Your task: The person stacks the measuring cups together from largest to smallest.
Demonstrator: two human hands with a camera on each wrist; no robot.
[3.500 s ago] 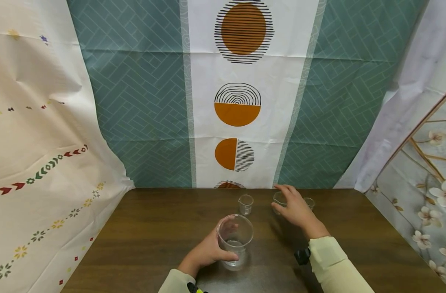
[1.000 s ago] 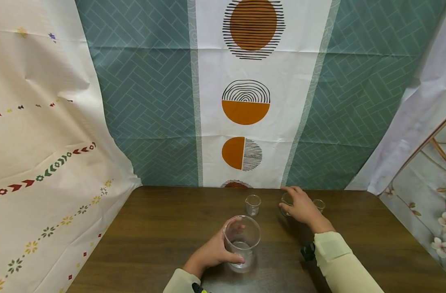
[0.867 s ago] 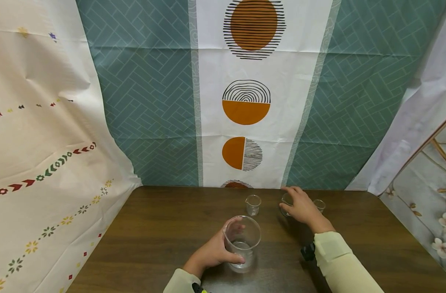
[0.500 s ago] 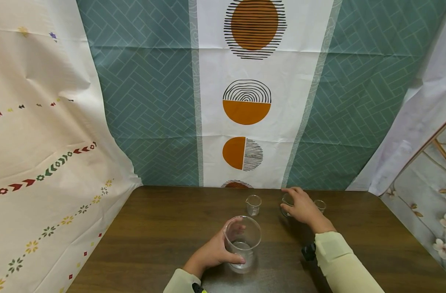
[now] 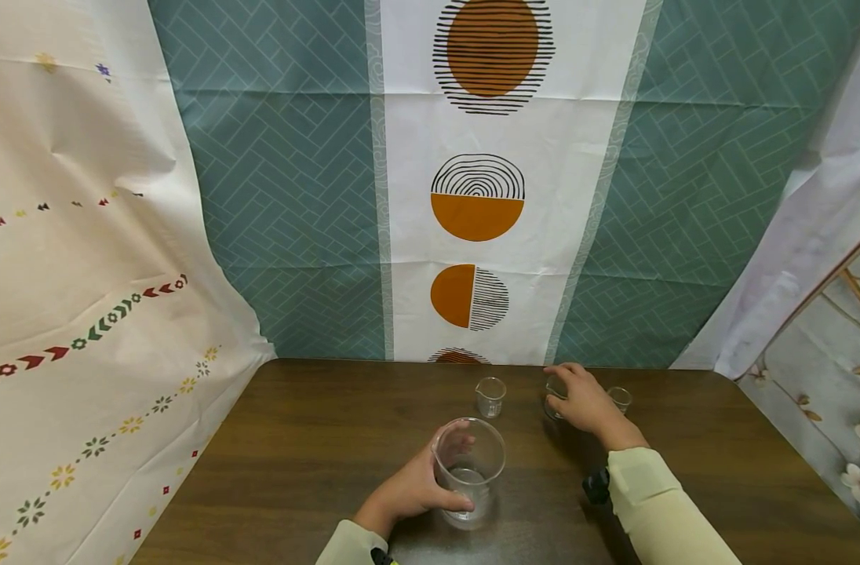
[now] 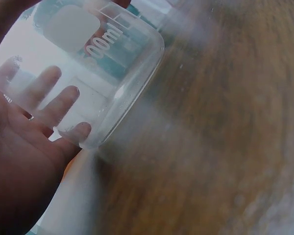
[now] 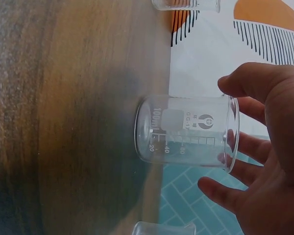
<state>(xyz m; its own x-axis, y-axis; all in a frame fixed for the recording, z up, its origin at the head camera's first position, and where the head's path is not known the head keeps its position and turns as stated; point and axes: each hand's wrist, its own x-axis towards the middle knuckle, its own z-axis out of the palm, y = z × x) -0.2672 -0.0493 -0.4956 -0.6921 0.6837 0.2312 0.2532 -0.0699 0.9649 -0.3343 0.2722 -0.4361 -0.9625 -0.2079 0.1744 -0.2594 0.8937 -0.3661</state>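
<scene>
On the near middle of the table, my left hand (image 5: 416, 486) holds a large clear glass beaker (image 5: 470, 471) from its left side. In the left wrist view the spread fingers (image 6: 63, 105) lie against the far side of the glass, seen through it. My right hand (image 5: 588, 404) is farther back, with thumb and fingers around the top of a smaller beaker (image 7: 181, 129) marked 100ml. That beaker stands upright on the table. Several fingers show behind its rim in the right wrist view; how firmly the thumb touches is unclear. Both beakers look empty.
A small spouted beaker (image 5: 490, 399) stands at the back, left of my right hand. Another small beaker (image 5: 620, 399) stands to that hand's right, partly behind the wrist. Behind the brown wooden table (image 5: 296, 439) hangs a patterned cloth (image 5: 310, 235).
The head view has turned slightly left, so the whole scene sits a little farther right. Both hands and all the beakers keep their places.
</scene>
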